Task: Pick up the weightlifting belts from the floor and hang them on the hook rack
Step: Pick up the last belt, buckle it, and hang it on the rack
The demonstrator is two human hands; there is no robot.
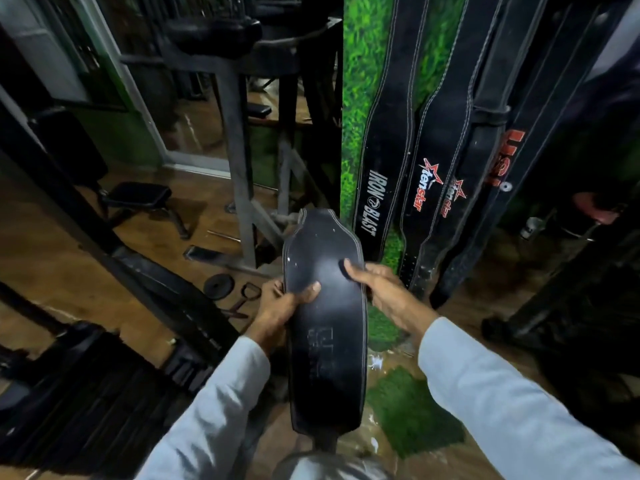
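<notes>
Belt [325, 306] of black leather is gripped by both hands, left hand [280, 311] and right hand [384, 292], beside the hanging belts [415, 168].

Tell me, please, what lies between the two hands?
In the head view, the wide black leather weightlifting belt fills the stretch between the left hand and the right hand; both grip its edges.

Weightlifting belt [325, 327] sits near center, left hand [280, 308] on its left edge, right hand [384, 292] on its right. Farther right, four belts hang side by side: Iron Blast belt [381, 161] leftmost, two Fenstar belts [433, 168] next, USI belt [498, 140] rightmost. Weight plate [219, 286] lies on the floor [45, 258] left of the hands, padded seat [136, 195] farther left.
</notes>
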